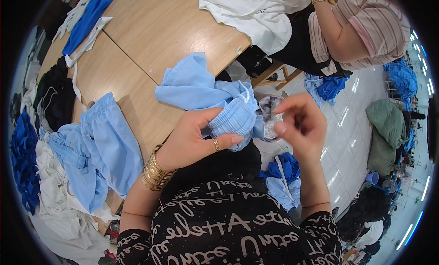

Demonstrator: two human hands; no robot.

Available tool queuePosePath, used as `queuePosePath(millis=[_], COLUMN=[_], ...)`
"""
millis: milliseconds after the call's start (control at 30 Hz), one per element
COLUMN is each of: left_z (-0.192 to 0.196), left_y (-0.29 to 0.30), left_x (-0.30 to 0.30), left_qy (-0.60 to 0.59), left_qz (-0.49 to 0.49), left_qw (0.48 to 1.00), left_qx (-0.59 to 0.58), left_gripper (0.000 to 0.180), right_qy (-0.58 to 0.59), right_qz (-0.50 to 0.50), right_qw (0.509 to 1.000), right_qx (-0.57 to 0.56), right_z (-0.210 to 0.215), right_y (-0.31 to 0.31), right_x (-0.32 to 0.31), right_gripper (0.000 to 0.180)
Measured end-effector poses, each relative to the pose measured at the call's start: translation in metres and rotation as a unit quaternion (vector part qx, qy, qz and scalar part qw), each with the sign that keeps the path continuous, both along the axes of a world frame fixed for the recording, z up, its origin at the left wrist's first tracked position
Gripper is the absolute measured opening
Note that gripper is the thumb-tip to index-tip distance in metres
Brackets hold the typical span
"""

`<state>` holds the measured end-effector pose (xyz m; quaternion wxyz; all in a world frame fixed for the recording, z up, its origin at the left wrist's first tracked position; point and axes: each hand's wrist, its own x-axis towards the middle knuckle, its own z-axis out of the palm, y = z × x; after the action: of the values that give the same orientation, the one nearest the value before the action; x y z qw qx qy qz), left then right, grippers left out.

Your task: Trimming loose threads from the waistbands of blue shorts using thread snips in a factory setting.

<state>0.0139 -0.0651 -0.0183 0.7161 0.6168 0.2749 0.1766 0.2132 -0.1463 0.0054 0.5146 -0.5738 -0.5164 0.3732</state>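
Observation:
My left hand grips the gathered elastic waistband of a light blue garment that drapes from the wooden table toward my lap. A ring sits on one finger and gold bangles circle the wrist. My right hand is raised just right of the waistband, fingers pinched together near a small pale piece at the garment's edge. What exactly the fingertips hold is too small to tell.
Another light blue garment lies at the table's left edge, with white, black and dark blue clothes piled beyond it. A person in a striped top sits at the far right with white fabric. Blue garments lie on the tiled floor.

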Motion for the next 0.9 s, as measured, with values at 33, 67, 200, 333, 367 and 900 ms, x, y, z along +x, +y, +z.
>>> queuePosePath(millis=[33, 67, 200, 333, 367, 900], left_z=[0.001, 0.002, -0.008, -0.007, -0.010, -0.014], left_y=[-0.001, -0.001, 0.000, 0.003, 0.003, 0.009], left_x=[0.001, 0.001, 0.002, 0.004, 0.004, 0.000], left_qy=[0.000, -0.007, -0.043, -0.036, -0.031, -0.002], left_qz=[0.002, 0.001, -0.014, -0.030, -0.032, -0.020], left_qw=[1.000, 1.000, 0.999, 0.999, 0.998, 0.988], left_qx=[0.000, -0.011, 0.018, -0.016, -0.033, -0.151], left_gripper=[0.025, 0.025, 0.026, 0.028, 0.028, 0.032], right_qy=[-0.118, -0.159, -0.279, -0.314, -0.282, -0.098], right_qz=[0.030, 0.061, 0.118, 0.140, 0.127, 0.112], right_qw=[0.992, 0.985, 0.947, 0.930, 0.942, 0.988], right_qx=[-0.012, 0.003, 0.104, 0.133, 0.133, 0.053], right_z=[0.009, 0.014, 0.000, -0.012, -0.014, -0.016], right_y=[-0.003, -0.004, 0.001, 0.004, 0.005, 0.009], right_x=[0.000, -0.004, -0.011, -0.010, -0.010, -0.011], right_gripper=[0.023, 0.024, 0.032, 0.032, 0.026, 0.010])
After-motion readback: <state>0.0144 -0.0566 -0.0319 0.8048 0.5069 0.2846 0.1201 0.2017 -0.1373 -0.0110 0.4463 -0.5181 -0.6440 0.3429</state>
